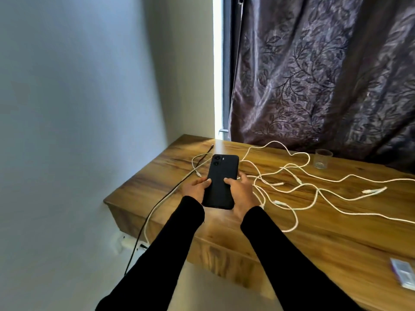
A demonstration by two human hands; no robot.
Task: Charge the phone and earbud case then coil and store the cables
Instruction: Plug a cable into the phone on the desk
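Note:
A black phone (221,176) is held back-up over the left end of the wooden table (314,234), its camera end pointing away from me. My left hand (195,187) grips its left edge and my right hand (241,191) grips its right edge, fingers curled onto the back. Several white cables (310,187) lie tangled across the table to the right, with loose plugs showing. A black cable (170,191) and a white one run off the table's left edge down to a wall socket (126,242). No earbud case is in sight.
A small clear glass (322,158) stands at the back near the dark patterned curtain (325,75). A small packet (404,274) lies at the table's right front edge. A pale wall borders the table on the left.

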